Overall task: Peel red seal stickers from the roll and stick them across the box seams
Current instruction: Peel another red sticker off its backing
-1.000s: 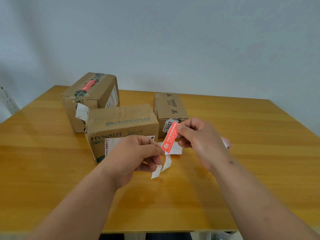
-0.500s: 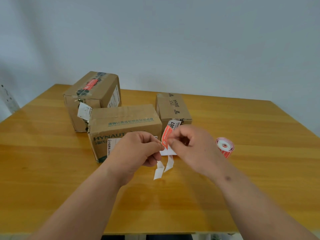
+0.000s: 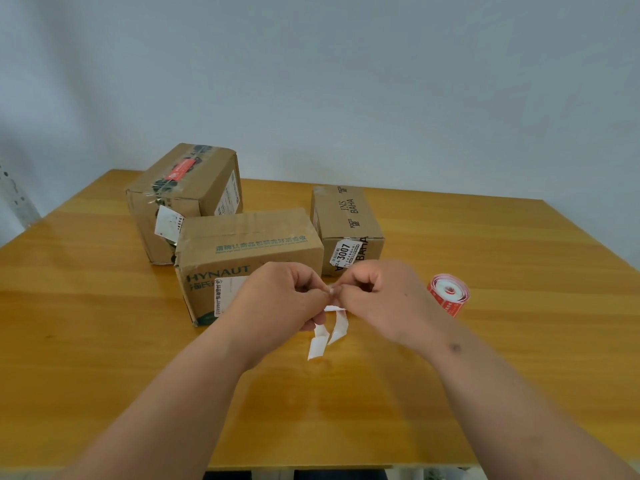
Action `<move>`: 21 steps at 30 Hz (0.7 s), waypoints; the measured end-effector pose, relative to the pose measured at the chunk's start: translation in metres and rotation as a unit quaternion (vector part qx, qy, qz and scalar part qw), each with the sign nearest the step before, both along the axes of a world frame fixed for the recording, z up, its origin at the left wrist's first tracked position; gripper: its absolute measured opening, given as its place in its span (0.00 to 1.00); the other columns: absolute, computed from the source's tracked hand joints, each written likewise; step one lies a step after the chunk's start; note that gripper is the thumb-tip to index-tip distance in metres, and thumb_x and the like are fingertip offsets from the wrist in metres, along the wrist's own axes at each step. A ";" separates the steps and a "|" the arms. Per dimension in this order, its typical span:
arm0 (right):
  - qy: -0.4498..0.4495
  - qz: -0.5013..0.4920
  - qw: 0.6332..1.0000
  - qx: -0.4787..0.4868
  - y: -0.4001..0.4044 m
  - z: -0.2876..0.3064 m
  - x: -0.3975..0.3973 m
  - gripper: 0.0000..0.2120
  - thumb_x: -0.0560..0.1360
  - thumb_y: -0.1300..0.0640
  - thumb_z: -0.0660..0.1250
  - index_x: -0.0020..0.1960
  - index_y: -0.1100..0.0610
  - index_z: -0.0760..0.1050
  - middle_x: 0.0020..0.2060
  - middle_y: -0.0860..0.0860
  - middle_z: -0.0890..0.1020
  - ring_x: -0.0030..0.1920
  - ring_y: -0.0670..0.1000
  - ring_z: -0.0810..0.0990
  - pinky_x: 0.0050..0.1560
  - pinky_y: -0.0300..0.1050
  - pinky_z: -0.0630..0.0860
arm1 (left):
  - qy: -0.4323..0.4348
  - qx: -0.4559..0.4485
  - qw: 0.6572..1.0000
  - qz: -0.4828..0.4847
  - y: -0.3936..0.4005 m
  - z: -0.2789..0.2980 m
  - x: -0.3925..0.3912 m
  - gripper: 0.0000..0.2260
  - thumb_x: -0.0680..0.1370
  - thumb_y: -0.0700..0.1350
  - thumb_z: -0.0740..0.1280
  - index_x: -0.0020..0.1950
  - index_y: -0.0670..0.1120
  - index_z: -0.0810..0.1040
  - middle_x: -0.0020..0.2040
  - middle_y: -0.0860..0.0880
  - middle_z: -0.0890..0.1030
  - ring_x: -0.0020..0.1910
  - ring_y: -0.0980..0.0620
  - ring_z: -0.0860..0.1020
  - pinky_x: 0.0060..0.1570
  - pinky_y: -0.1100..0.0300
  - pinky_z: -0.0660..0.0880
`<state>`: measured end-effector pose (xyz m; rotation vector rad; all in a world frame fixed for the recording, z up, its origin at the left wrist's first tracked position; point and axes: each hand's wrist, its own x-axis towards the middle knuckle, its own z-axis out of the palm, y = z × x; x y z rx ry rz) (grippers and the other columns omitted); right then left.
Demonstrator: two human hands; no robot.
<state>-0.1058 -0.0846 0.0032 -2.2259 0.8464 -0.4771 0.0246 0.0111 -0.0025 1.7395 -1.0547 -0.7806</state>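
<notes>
L hand [image 3: 277, 299] & R hand [image 3: 377, 296] meet fingertip to fingertip above table [image 3: 104, 341], fingers curled, pinching white backing strip [image 3: 320, 341]; red sticker not visible. Sticker roll [image 3: 448, 292] lies right of R hand. Judged: strip feather-light, limp, tacky; take by a corner edge only.

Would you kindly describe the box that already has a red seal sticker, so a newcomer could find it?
On the wooden table stand three brown cardboard boxes; look to the far left one, the sealed box behind the box printed HYNAUT. It alone carries a red seal sticker on its top, over dark-printed tape.
</notes>
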 end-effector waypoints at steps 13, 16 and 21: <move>-0.022 -0.039 0.998 0.033 -0.014 -0.001 -0.014 0.08 0.73 0.59 0.67 0.35 0.55 0.79 0.29 0.49 0.79 0.28 0.47 0.73 0.30 0.38 0.67 | 0.062 0.027 0.998 -0.007 -0.007 -0.012 -0.005 0.05 0.76 0.43 0.70 0.42 0.43 0.82 0.33 0.48 0.83 0.33 0.55 0.77 0.37 0.62 0.78; -0.029 -0.015 0.999 0.037 -0.011 -0.005 -0.013 0.08 0.74 0.56 0.69 0.36 0.55 0.80 0.25 0.44 0.75 0.24 0.41 0.67 0.24 0.33 0.63 | 0.120 0.010 0.993 -0.004 -0.009 -0.011 -0.008 0.06 0.76 0.47 0.70 0.44 0.44 0.81 0.37 0.49 0.85 0.37 0.54 0.80 0.38 0.61 0.78; -0.041 -0.005 0.998 0.036 -0.011 -0.009 -0.014 0.05 0.72 0.54 0.72 0.38 0.52 0.81 0.28 0.48 0.78 0.25 0.41 0.68 0.26 0.35 0.64 | 0.115 0.015 0.993 0.000 -0.008 -0.013 -0.010 0.04 0.78 0.44 0.69 0.44 0.44 0.81 0.40 0.48 0.86 0.39 0.53 0.83 0.38 0.60 0.78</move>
